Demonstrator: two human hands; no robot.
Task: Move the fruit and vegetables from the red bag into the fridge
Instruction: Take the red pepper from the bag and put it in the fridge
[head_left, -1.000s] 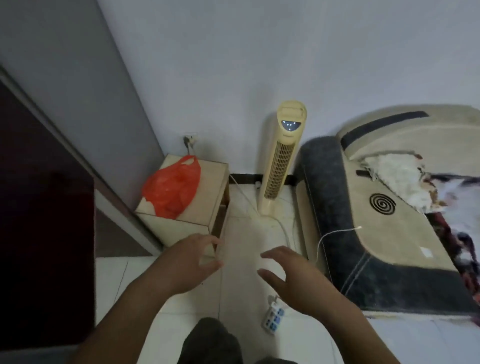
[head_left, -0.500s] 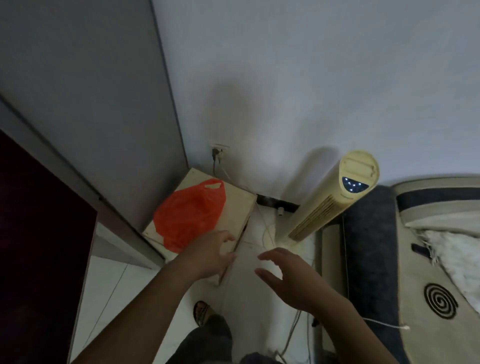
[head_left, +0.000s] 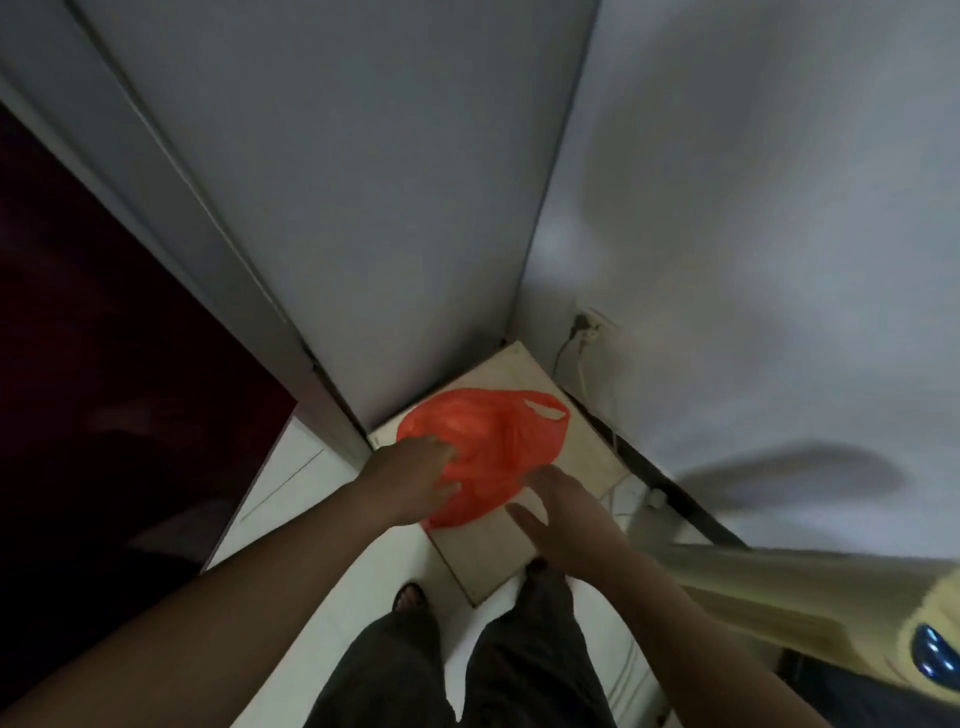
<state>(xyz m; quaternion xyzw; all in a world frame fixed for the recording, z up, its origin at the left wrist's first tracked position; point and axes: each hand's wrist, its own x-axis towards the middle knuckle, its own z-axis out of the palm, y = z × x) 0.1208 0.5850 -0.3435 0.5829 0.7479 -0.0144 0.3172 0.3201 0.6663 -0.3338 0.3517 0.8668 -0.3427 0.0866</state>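
Note:
A red plastic bag (head_left: 493, 441) lies on a low beige cabinet (head_left: 587, 447) in the room's corner, its handle loop pointing right. Its contents are hidden. My left hand (head_left: 410, 478) rests on the bag's left side with fingers spread and relaxed. My right hand (head_left: 561, 512) hovers at the bag's near right edge, fingers straight, holding nothing. A tall dark red panel (head_left: 104, 364) at the left may be the fridge; I cannot tell.
A cream tower fan (head_left: 810, 597) stands close at the right, next to my right forearm. A wall socket with a cable (head_left: 589, 325) sits behind the cabinet. Grey walls (head_left: 363, 208) close the corner. My legs and feet stand on white floor tiles (head_left: 374, 566).
I have stepped up to the cabinet and now look down on it. Both hands moved forward to the bag; the left now touches it. The fan shifted to the right edge.

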